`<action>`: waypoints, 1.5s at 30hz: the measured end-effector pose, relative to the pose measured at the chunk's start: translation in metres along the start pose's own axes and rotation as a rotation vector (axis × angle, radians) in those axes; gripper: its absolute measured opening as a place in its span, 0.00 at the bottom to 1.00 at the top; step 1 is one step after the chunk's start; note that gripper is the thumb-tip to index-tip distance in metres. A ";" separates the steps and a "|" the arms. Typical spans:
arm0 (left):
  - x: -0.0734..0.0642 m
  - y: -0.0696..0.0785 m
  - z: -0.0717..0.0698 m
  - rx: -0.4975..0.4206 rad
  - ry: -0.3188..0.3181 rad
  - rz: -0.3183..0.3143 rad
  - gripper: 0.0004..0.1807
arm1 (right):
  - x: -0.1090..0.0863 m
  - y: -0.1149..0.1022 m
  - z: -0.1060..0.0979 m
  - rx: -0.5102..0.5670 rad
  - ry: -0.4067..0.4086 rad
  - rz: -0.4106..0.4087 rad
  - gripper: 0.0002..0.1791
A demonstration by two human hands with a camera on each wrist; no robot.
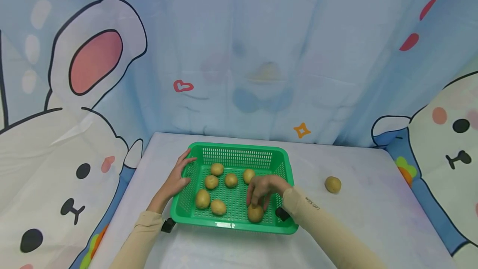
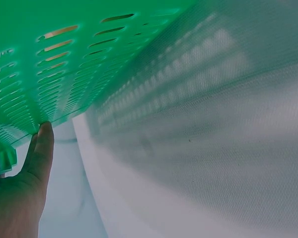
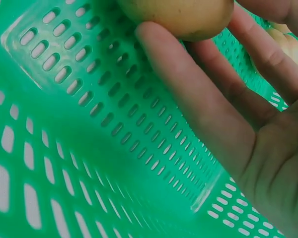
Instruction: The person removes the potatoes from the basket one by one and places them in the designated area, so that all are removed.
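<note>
A green plastic basket [image 1: 233,221] with slotted walls stands on the table and holds several potatoes. My left hand [image 1: 176,181] grips its left rim, with fingers at the far left corner. In the left wrist view, a finger [image 2: 43,148] lies against the outer wall. Inside the basket, toward the near right corner, my right hand [image 1: 262,190] reaches down and holds a potato [image 1: 255,214] in its fingertips. The right wrist view shows the fingers [image 3: 198,99] around this potato [image 3: 184,17] above the slotted floor.
A single potato [image 1: 332,184] lies on the white tablecloth [image 1: 373,211] right of the basket. Within the basket, other potatoes [image 1: 203,199] sit mostly on the left, with one [image 1: 248,175] just behind my right hand. A printed blue curtain [image 1: 261,53] hangs behind the table.
</note>
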State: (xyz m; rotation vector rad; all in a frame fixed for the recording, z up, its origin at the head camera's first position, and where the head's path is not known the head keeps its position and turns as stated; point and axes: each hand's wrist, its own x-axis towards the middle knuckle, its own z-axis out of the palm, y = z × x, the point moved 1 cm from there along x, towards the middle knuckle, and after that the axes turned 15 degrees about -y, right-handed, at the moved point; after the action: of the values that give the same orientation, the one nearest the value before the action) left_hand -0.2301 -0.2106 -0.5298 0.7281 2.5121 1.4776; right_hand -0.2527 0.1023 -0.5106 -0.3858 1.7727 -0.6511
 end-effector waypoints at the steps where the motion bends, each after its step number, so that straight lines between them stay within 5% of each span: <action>1: 0.000 0.000 0.000 0.000 -0.003 0.000 0.40 | 0.000 0.000 0.000 0.001 0.004 -0.006 0.09; 11: 0.000 0.002 0.000 0.018 -0.009 0.010 0.40 | -0.023 0.004 -0.018 0.087 0.196 -0.239 0.11; 19: -0.003 0.003 0.001 0.011 -0.008 -0.002 0.40 | -0.065 0.007 -0.039 0.162 0.257 -0.377 0.14; 24: -0.006 0.023 0.001 0.011 0.005 -0.001 0.38 | -0.095 0.020 -0.055 0.177 0.320 -0.395 0.16; 31: -0.003 0.008 0.002 0.016 -0.006 0.006 0.39 | -0.133 0.042 -0.072 0.201 0.430 -0.377 0.20; 34: -0.005 0.020 0.003 0.006 0.013 0.010 0.39 | -0.143 0.056 -0.077 0.259 0.481 -0.385 0.22; 39: -0.010 0.047 0.000 -0.001 0.018 0.025 0.37 | -0.152 0.084 -0.079 0.390 0.601 -0.389 0.28; 45: -0.011 0.055 -0.002 -0.008 -0.003 -0.003 0.37 | -0.143 0.122 -0.073 0.463 0.733 -0.291 0.28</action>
State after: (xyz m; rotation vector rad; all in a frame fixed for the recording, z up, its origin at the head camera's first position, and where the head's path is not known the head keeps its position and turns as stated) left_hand -0.2029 -0.1956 -0.4833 0.7240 2.5028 1.4830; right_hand -0.2719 0.2963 -0.4601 -0.0761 2.1717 -1.5201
